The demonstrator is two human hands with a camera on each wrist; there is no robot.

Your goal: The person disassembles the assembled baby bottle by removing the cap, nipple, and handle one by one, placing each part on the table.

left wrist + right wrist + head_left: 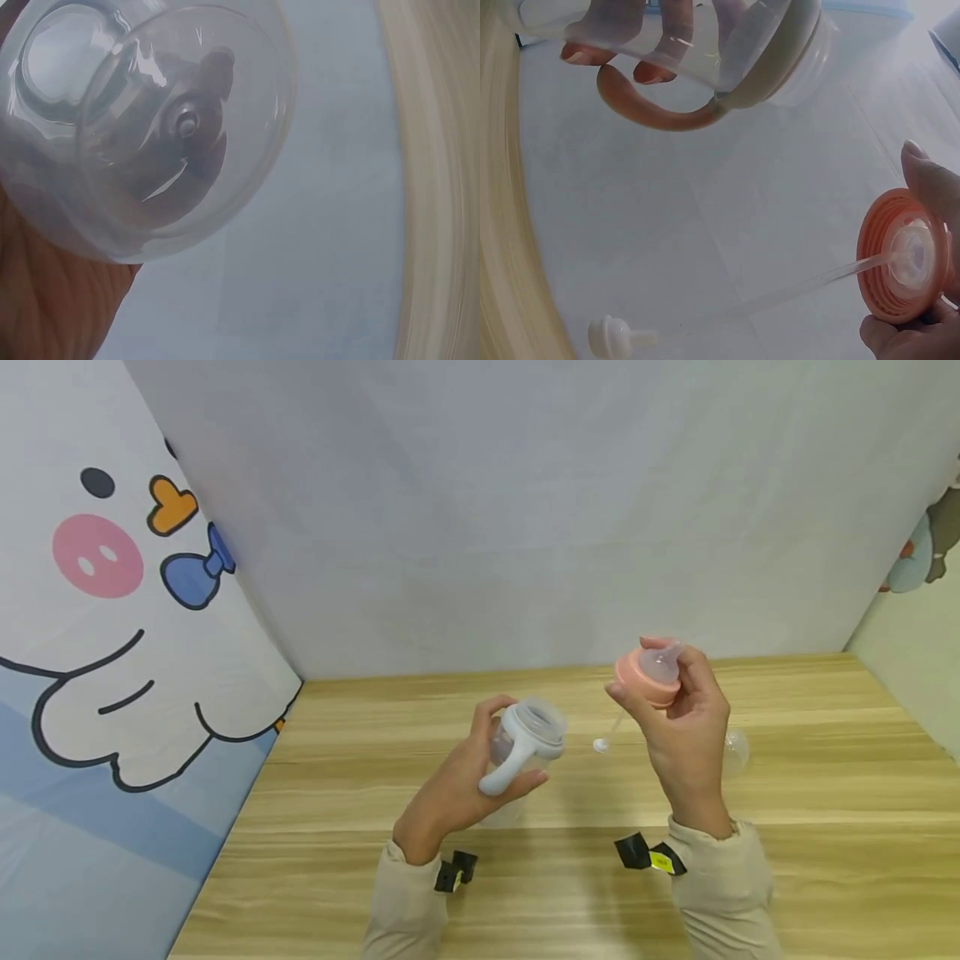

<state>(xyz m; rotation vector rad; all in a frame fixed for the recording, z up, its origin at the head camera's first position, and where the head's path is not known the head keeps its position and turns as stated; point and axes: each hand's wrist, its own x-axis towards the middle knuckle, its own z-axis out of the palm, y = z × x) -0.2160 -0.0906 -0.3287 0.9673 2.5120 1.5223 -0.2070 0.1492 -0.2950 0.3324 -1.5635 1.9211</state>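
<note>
In the head view my left hand (457, 781) grips a clear bottle (501, 747) with a pale collar and side handle, its open mouth tilted up and to the right. My right hand (686, 727) pinches a pink ring cap (633, 679) with a clear nipple (662, 663) by its rim. From the cap's underside a clear straw (802, 289) hangs, ending in a white weight (610, 337), as the right wrist view shows. Cap and bottle are apart. The bottle's rounded clear base (247, 172) fills much of the left wrist view.
A clear dome-shaped piece (737, 750) is on the wooden table (315, 860), behind my right wrist. A pale cloth wall (555, 527) rises along the table's back edge, and a cartoon-printed cloth (45, 602) stands at the left.
</note>
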